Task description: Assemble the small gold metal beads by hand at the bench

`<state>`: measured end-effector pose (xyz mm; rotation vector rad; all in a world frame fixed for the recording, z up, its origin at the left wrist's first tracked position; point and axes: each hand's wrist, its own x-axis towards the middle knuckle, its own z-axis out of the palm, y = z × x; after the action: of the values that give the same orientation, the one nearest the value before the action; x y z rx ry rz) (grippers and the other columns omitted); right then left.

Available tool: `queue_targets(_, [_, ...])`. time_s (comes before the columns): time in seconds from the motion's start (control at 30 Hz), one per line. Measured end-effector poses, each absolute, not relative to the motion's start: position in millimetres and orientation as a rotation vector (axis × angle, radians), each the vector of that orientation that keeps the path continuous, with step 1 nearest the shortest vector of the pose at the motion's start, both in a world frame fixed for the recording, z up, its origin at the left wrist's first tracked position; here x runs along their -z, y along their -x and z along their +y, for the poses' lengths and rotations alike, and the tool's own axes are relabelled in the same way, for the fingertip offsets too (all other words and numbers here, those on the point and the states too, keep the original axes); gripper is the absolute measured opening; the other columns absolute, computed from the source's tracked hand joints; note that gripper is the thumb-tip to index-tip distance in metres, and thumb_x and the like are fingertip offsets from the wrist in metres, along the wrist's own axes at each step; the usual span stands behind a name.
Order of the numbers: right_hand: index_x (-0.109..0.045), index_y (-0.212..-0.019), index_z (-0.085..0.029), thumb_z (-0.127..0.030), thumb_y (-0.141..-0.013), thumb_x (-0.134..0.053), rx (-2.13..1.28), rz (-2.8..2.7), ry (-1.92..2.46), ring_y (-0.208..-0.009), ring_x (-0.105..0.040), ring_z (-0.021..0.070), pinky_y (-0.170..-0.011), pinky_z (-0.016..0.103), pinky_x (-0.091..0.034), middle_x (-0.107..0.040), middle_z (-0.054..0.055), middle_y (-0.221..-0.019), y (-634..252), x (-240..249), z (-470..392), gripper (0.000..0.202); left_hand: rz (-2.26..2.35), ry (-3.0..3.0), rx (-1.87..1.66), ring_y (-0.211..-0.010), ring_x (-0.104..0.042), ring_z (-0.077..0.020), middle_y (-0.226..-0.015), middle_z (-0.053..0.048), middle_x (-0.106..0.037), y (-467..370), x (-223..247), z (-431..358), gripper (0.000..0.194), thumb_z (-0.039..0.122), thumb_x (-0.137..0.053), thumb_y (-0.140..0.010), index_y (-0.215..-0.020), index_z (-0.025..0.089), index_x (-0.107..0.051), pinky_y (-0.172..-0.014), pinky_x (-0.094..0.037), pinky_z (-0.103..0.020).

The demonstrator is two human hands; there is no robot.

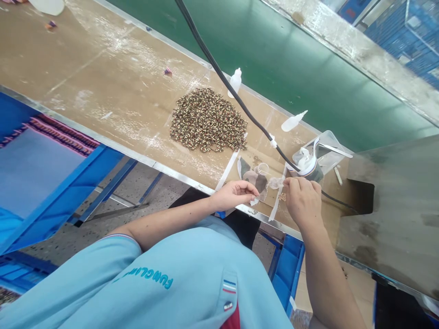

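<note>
My left hand [236, 193] is over the table's near edge, thumb and fingertips pinched together; whatever they hold is too small to make out. Just past its fingertips lies a grey-brown patterned cloth scrap [252, 179] with a clear ring-shaped piece [263, 168] at its far side. My right hand [303, 201] is closed with the knuckles up, its fingertips beside a small clear dish [275, 183]. What those fingers grip is hidden. Below the dish, several tiny light-coloured pieces [282, 197] lie by a strip of white tape [277, 205].
A big heap of small brown-and-gold pieces [207, 119] covers the table's middle. Two white squeeze bottles [235, 83] stand and lie along the back edge. A black cable [222, 75] hangs across. At right are a bag-lined container [305, 167], tweezers [334, 150] and a metal housing [394, 205].
</note>
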<state>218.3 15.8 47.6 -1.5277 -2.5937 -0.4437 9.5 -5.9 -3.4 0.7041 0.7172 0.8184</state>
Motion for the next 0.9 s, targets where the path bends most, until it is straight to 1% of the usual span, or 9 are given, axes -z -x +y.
queue_targets(0.3, [-0.054,-0.073,-0.018,-0.022,-0.093,-0.037,0.318,-2.564,1.545,-0.069,-0.044,0.0167,-0.070,0.031,-0.026,-0.053,0.004,-0.069,-218.2,-48.6,16.7,0.026,0.711,-0.703,-0.830,-0.066,-0.058,-0.0086,-0.071,0.000,-0.062,-10.2,6.2,-6.9,0.017,0.020,-0.073,-0.066,-0.077,0.011,-0.064,-0.067,-0.048,-0.024])
queue_targets(0.5, [-0.054,-0.073,-0.018,-0.022,-0.094,-0.035,0.370,-2.597,1.536,-0.068,-0.044,0.0170,-0.070,0.031,-0.026,-0.053,0.004,-0.068,-218.4,-49.6,16.0,0.029,0.699,-0.700,-0.829,-0.065,-0.057,-0.0078,-0.071,0.000,-0.062,-10.3,6.6,-6.7,0.015,0.017,-0.072,-0.066,-0.077,0.011,-0.063,-0.065,-0.047,-0.022])
queue_targets(0.63, [-0.055,-0.074,-0.018,-0.022,-0.093,-0.037,0.356,-2.599,1.532,-0.068,-0.043,0.0168,-0.070,0.031,-0.026,-0.053,0.004,-0.069,-219.4,-49.6,16.1,0.027,0.700,-0.700,-0.831,-0.065,-0.057,-0.0078,-0.071,0.000,-0.062,-10.1,7.1,-6.9,0.015,0.017,-0.072,-0.067,-0.077,0.011,-0.063,-0.066,-0.047,-0.022])
queue_targets(0.9, [-0.055,-0.075,-0.018,-0.021,-0.093,-0.038,0.576,-2.672,1.475,-0.068,-0.044,0.0172,-0.070,0.030,-0.026,-0.054,0.004,-0.069,-221.2,-53.0,15.4,0.025,0.706,-0.703,-0.827,-0.066,-0.057,-0.0083,-0.072,0.000,-0.063,-9.5,4.6,-6.8,0.015,0.017,-0.073,-0.066,-0.077,0.011,-0.064,-0.066,-0.046,-0.023])
